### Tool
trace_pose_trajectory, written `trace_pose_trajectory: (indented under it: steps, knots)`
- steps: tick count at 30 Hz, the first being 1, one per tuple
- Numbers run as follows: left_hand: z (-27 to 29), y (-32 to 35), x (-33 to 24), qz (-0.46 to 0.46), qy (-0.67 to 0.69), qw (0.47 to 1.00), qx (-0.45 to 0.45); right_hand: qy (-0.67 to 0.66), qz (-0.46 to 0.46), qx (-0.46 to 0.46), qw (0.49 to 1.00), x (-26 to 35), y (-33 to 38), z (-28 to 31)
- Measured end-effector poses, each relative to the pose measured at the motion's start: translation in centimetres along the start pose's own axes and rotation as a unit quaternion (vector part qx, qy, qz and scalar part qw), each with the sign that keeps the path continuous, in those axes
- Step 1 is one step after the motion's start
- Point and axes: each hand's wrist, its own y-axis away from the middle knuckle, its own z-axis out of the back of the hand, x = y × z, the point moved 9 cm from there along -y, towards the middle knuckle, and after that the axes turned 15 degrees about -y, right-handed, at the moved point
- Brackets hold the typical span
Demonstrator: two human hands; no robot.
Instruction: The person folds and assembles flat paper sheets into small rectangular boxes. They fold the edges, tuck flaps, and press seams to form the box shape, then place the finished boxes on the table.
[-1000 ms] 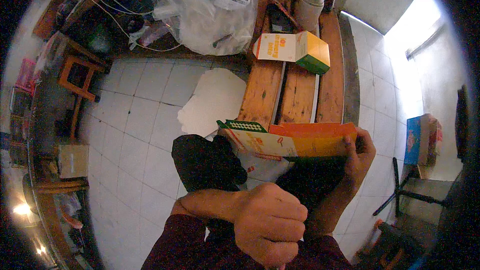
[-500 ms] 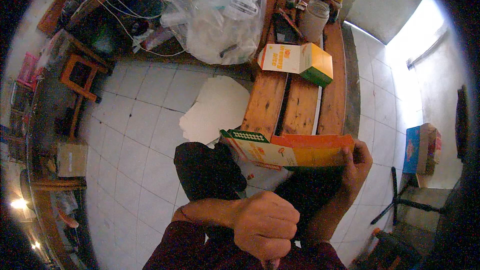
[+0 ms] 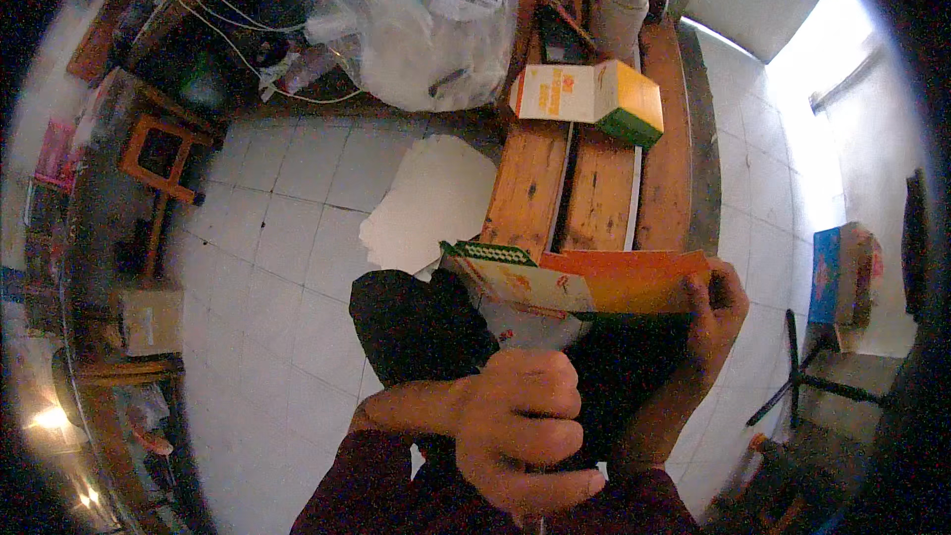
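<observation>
My right hand grips the right end of an orange, white and green cardboard box, thumb on the near side. The box lies sideways above my lap, its left end showing a green flap with a dotted pattern. Lower and closer to me, my left hand is closed in a fist, apart from the box. A small pale tip shows beneath the fist, too little to name. On the wooden bench ahead rests a second box of the same colours, with a white flap spread to the left.
A white sheet lies on the tiled floor left of the bench. Beyond it sits a clear plastic bag with white items. A cloudy jar stands on the bench's far end. A blue box is at the right wall.
My left fist has turned, with the thumb now showing along its lower side. My right hand still holds the box. The whole view has shifted slightly.
</observation>
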Motion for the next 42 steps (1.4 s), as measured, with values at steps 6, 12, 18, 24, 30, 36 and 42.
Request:
trace_pose_trajectory:
  steps: [6, 12, 18, 24, 30, 36, 42]
  knots:
    - [0.3, -0.1, -0.3, 0.04, 0.05, 0.998, -0.007, -0.036, -0.014, 0.0, 0.999, 0.3, 0.3, 0.5]
    - [0.1, 0.0, -0.1, 0.015, 0.099, 0.993, 0.056, -0.026, -0.017, -0.005, 1.0, 0.2, -0.1, 0.1]
    - [0.2, 0.3, 0.9, 0.013, 0.101, 0.995, -0.008, -0.003, -0.023, 0.024, 0.999, -0.6, -0.5, 0.2]
    - [0.0, 0.1, 1.1, 0.024, 0.123, 0.992, 0.014, -0.042, -0.029, 0.021, 0.998, -0.5, -0.5, -0.2]
    - [-0.3, -0.4, 1.4, 0.05, 0.145, 0.987, 0.044, 0.007, 0.021, 0.025, 0.999, -0.4, -0.4, 0.3]
    - [-0.6, 0.2, 1.1, 0.057, 0.155, 0.985, 0.048, -0.02, -0.002, 0.04, 0.999, -0.3, 0.2, 0.3]
    - [-0.7, 0.0, 1.0, 0.06, 0.147, 0.987, 0.04, -0.005, 0.015, 0.038, 0.999, -0.1, 0.2, 0.3]
